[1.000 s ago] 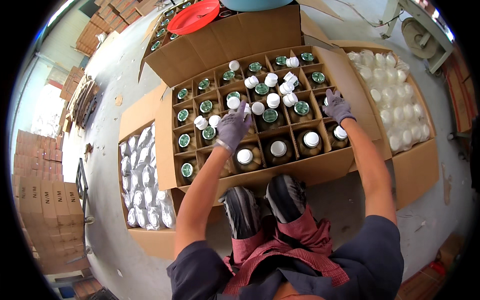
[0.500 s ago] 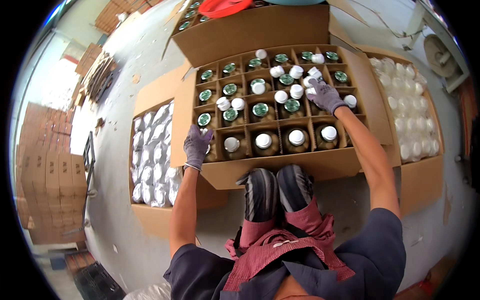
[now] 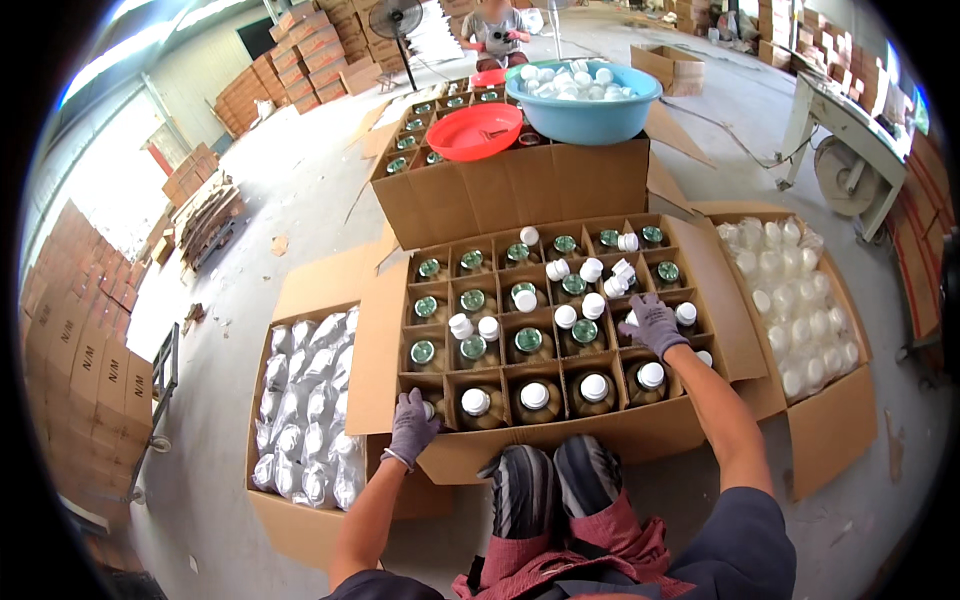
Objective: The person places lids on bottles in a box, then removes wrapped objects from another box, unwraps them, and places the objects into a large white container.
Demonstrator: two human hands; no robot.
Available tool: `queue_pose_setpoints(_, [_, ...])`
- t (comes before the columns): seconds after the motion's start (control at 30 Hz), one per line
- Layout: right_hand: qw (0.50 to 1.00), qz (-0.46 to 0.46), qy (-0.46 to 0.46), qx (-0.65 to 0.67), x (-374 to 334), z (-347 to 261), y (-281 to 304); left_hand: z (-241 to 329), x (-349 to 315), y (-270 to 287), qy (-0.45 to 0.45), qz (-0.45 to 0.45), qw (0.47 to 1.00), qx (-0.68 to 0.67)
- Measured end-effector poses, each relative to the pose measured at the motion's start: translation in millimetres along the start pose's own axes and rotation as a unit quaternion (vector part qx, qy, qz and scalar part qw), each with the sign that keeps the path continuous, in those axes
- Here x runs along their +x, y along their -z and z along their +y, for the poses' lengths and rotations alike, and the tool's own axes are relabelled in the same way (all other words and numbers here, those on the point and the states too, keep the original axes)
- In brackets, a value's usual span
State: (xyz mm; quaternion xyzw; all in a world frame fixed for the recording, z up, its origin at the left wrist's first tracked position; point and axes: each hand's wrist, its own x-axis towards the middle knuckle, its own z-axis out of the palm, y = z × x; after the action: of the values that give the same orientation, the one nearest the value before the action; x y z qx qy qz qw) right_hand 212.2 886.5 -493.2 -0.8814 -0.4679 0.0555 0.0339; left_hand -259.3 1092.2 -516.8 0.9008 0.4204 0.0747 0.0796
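In front of me stands an open cardboard box point(image 3: 560, 437) with a divider grid full of bottles. Most bottles in the back rows show a green top point(image 3: 528, 340); those along the front row wear white caps point(image 3: 534, 396). Loose white caps point(image 3: 590, 270) lie among the middle and back rows. My left hand point(image 3: 412, 428), in a grey glove, curls over the front left cell, its fingers at a bottle cap point(image 3: 430, 410) partly hidden by them. My right hand point(image 3: 655, 325), also gloved, closes on a white cap point(image 3: 632, 318) over the second row at the right.
A carton of silver-wrapped pieces point(image 3: 312, 415) stands left, one of clear-wrapped, white-topped pieces point(image 3: 800, 310) right. Beyond, another bottle box point(image 3: 510, 195) bears a red basin point(image 3: 474, 132) and a blue basin point(image 3: 585, 118) of white caps. A person point(image 3: 494, 35) sits farther back.
My view has tilted up, bringing the basins and the far person into sight. My left hand has come over the front left cell; my right hand stays near the right-hand caps.
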Motion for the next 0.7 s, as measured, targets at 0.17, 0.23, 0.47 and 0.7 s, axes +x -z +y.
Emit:
queue_pose_setpoints(0.17, [0.998, -0.056, 0.015, -0.009, 11, -3, -21, 0, -2, -13, -0.029, -0.002, 0.997, 0.072])
queue_pose_setpoints(0.23, [0.997, -0.077, -0.004, -0.018, 9, -23, -10, -3, -2, -4, 0.028, -0.058, 0.994, 0.089])
queue_pose_setpoints(0.47, [0.996, -0.028, -0.084, -0.013, 6, -20, -5, 70, 83, 56, -0.001, -0.046, 0.998, 0.040])
queue_pose_setpoints(0.7, [0.998, -0.010, -0.061, -0.013, 10, -25, -12, 85, 147, 37, -0.115, -0.075, 0.989, 0.062])
